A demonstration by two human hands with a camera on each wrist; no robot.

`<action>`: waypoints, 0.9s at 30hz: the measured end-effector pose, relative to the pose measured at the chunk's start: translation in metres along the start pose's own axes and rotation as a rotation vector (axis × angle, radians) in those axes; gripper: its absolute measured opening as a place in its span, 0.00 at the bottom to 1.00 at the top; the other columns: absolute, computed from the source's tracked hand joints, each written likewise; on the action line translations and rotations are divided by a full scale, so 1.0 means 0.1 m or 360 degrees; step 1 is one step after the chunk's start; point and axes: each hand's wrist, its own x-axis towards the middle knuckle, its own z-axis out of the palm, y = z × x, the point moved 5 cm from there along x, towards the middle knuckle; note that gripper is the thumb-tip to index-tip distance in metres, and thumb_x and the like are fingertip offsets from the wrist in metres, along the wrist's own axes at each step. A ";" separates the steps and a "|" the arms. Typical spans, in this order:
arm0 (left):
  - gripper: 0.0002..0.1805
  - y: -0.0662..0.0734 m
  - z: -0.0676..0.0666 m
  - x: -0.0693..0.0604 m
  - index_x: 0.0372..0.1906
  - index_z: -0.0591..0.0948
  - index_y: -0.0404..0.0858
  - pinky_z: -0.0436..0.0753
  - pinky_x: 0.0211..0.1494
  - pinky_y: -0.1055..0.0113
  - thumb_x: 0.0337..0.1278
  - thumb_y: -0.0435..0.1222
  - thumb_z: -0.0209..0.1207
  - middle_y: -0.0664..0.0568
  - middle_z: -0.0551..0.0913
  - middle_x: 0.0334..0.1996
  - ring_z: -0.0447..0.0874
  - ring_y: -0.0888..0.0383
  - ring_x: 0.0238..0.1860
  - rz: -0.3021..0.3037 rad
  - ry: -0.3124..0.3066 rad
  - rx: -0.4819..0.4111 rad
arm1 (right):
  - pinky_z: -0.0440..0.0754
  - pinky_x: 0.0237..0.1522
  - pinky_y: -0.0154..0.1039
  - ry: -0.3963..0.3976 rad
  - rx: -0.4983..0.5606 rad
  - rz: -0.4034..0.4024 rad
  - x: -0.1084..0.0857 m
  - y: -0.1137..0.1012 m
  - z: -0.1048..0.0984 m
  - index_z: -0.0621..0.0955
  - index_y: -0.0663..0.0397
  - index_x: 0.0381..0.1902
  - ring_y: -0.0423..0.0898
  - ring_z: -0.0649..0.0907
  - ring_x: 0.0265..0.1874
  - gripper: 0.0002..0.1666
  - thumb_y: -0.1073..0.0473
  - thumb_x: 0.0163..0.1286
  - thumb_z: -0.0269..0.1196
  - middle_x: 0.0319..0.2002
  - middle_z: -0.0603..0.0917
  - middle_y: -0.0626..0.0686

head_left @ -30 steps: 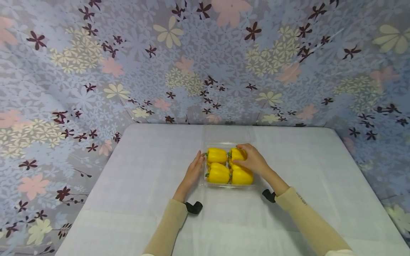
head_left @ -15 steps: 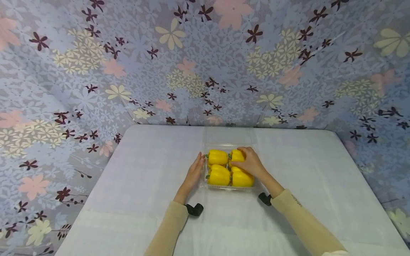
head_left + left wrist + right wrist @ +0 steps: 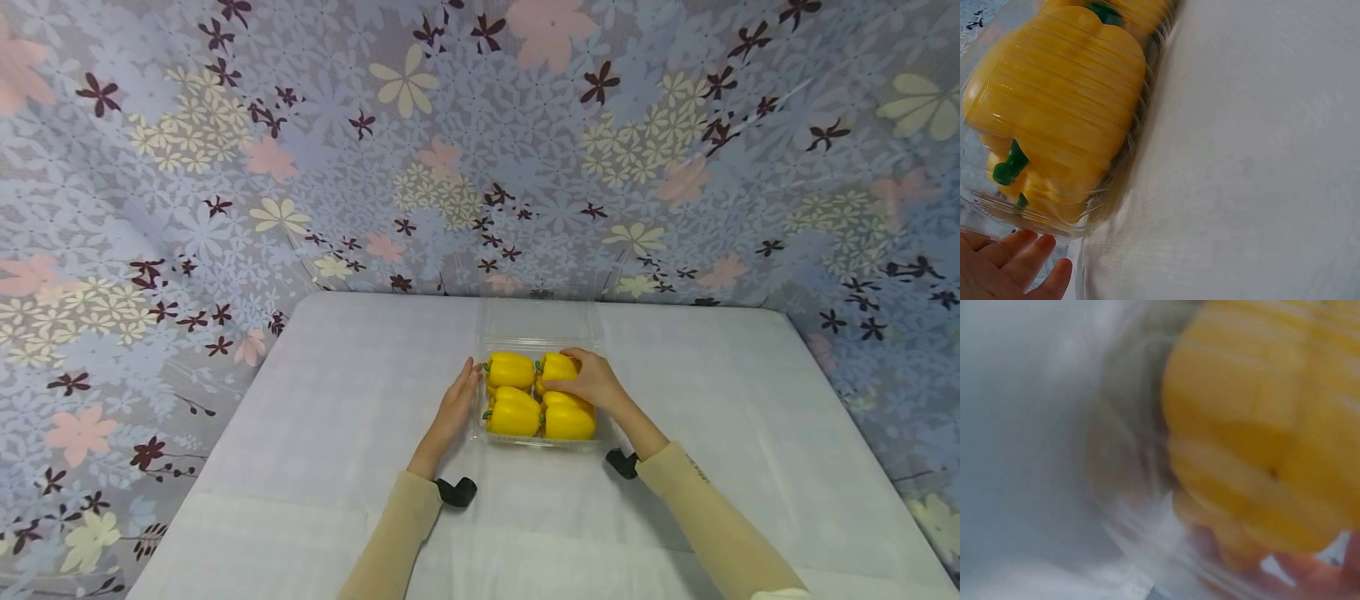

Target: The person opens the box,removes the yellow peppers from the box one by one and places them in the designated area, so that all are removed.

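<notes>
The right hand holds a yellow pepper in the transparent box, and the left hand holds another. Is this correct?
The left hand holds none: the left wrist view shows it outside the transparent box. The right hand holds a yellow pepper.

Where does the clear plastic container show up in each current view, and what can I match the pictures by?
Head: the clear plastic container sits just right of centre, below mid-height.
Left wrist: upper left, cut off by the top edge.
Right wrist: blurred, from left of centre to the right edge.
Shared landmark: yellow peppers inside it.
</notes>
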 end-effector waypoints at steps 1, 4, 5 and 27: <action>0.29 0.00 0.00 0.00 0.74 0.48 0.30 0.56 0.76 0.48 0.76 0.38 0.33 0.35 0.59 0.71 0.60 0.40 0.71 -0.0001 0.0002 -0.0002 | 0.70 0.64 0.59 0.0012 0.0006 -0.0008 0.00 -0.01 0.00 0.69 0.67 0.64 0.64 0.72 0.61 0.46 0.45 0.56 0.70 0.63 0.72 0.68; 0.29 0.01 0.00 0.00 0.74 0.48 0.30 0.56 0.76 0.48 0.76 0.38 0.34 0.35 0.59 0.71 0.60 0.40 0.71 -0.0008 0.0008 0.0006 | 0.70 0.64 0.59 0.0059 0.0036 -0.0015 -0.01 -0.02 0.00 0.70 0.67 0.64 0.65 0.72 0.61 0.46 0.47 0.54 0.71 0.63 0.73 0.68; 0.29 0.01 0.00 0.00 0.74 0.48 0.29 0.56 0.76 0.48 0.76 0.38 0.34 0.35 0.59 0.71 0.60 0.40 0.71 -0.0007 0.0009 0.0009 | 0.70 0.64 0.59 0.0074 0.0042 -0.0023 -0.01 -0.03 0.00 0.70 0.68 0.63 0.65 0.72 0.61 0.45 0.47 0.54 0.71 0.62 0.73 0.69; 0.30 -0.26 0.01 0.16 0.74 0.47 0.31 0.55 0.76 0.46 0.77 0.42 0.34 0.37 0.60 0.72 0.61 0.41 0.71 -0.0019 0.0017 0.0020 | 0.73 0.62 0.57 0.0274 0.0000 -0.0233 -0.11 -0.13 -0.14 0.72 0.67 0.62 0.63 0.76 0.59 0.43 0.53 0.52 0.74 0.59 0.76 0.67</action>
